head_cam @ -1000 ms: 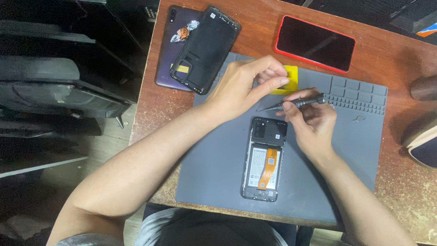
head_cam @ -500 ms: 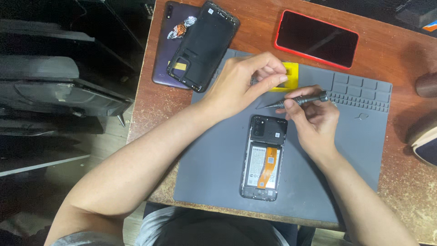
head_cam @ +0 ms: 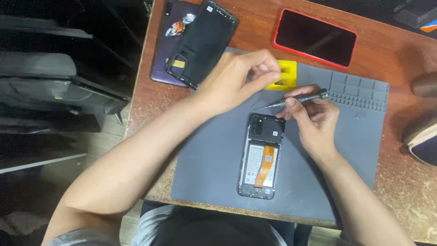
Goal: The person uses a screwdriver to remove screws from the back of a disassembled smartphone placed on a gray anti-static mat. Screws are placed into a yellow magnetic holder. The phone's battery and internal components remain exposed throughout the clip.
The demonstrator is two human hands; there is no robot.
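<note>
A worn brown wooden tabletop fills the right of the frame, with a dark floor and dim furniture off its left edge. A grey work mat covers most of it.

At the centre of the mat lies an opened phone, its back off, showing a battery and an orange ribbon cable. It looks light and stiff but fragile inside; it is best held by its outer edges, well away from the ribbon and the exposed board.

The right hand, just right of the phone's top end, has its fingers clamped on a slim grey screwdriver, whose tip points left, above the mat. The tool looks light, rigid and easy to roll, so the knurled shaft is the place to grip it.

The left hand hovers above the phone with fingers pinched together; whether they hold something small I cannot tell. Behind it sits a yellow tray.

In the upper part of the frame lie a black back cover over a purple phone, and a red-edged phone.
</note>
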